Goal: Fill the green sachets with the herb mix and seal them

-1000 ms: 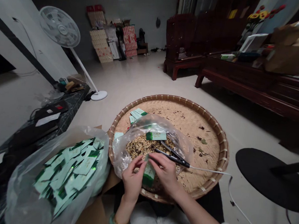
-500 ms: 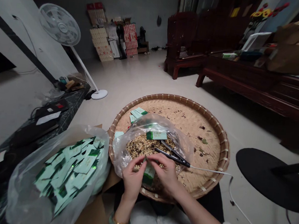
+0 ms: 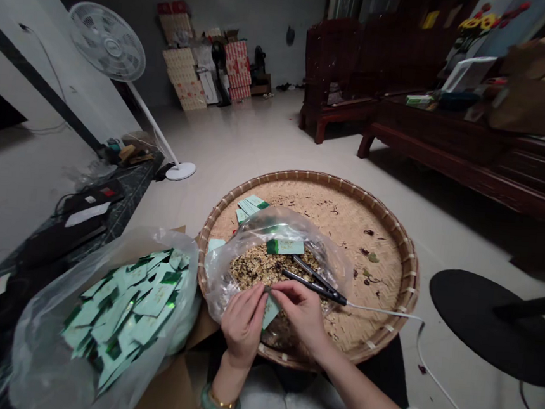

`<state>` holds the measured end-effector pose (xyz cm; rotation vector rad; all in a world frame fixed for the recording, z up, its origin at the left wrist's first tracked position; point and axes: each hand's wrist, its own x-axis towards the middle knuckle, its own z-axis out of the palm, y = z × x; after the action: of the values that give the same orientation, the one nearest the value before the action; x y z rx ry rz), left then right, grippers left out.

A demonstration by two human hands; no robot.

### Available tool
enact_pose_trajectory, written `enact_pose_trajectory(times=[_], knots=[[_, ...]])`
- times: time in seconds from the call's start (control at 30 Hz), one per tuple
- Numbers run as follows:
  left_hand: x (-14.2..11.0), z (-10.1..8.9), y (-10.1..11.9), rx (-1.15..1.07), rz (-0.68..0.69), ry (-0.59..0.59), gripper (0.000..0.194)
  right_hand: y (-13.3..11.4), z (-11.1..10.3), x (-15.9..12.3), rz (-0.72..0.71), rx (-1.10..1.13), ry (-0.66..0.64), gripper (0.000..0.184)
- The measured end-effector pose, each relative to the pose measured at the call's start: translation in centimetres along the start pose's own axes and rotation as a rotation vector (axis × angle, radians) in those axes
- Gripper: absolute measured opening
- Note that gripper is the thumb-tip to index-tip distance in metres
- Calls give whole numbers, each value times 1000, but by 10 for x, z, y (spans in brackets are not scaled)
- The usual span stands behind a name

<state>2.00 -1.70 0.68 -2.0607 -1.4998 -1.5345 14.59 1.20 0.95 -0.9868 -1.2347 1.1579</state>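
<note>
Both hands pinch the top edge of a small green packet held over the near side of the woven tray. My left hand is closed at its left corner, and my right hand is closed at the right; the fingers partly cover the packet. Just beyond them, an open clear plastic bag holds a loose mix of pale grains and dark bits. On this mix lies another green packet. A black hair-straightener-like tool with its jaws apart rests beside my right hand.
A plastic bag full of green packets stands at my left. Several packets lie at the tray's far left. The tool's white cord crosses the floor on the right, near a round black base. A white fan stands beyond.
The packet has turned between my fingers, from hanging upright with its dark green end showing to a tilted pale side. My left fingers have curled in closer over it.
</note>
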Motion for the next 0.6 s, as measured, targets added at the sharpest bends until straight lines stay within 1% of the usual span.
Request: enact_pose_trajectory(times=[0.07,0.2,0.27,0.5,0.6], knots=[[0,0,0,5,6,6,27,0,0,0,-2,2,-4,11],[-1,-1,0,-26,-85,6,21,-2,-3,-1,-51,-75,-25,10],[-2,-3,-1,-44,-95,3,20,-3,-3,-1,-75,-101,-31,10],[0,-5,-1,32,31,2,27,-2,1,-2,-58,-56,-20,10],[-1,-5,-1,36,41,4,26,-1,1,-2,-52,-51,-21,12]])
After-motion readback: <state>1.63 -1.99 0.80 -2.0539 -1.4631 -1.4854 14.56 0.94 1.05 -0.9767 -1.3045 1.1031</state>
